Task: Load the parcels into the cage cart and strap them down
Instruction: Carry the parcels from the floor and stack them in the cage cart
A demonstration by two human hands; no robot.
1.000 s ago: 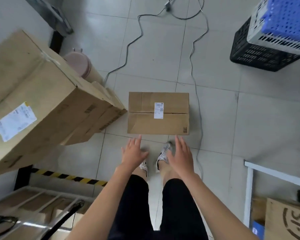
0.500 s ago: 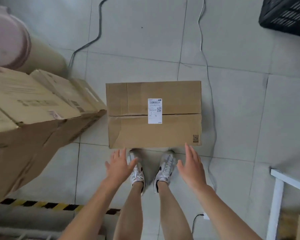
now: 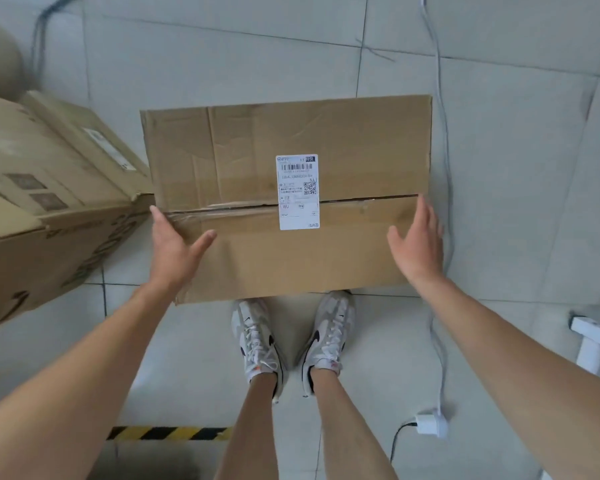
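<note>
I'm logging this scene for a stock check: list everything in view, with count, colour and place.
parcel: one, brown cardboard, on the floor, centre
shipping label: one, white, on the parcel's top
larger boxes: at least two, brown cardboard, left
cable: one, grey, on the floor right of the parcel
plug: one, white, floor at lower right
hazard tape: one strip, yellow and black, floor at bottom
frame leg: one, white, right edge
shoes: two, white and grey, at the parcel's near side
left hand: one, bare, open at the parcel's left edge
right hand: one, bare, open at the parcel's right edge
</note>
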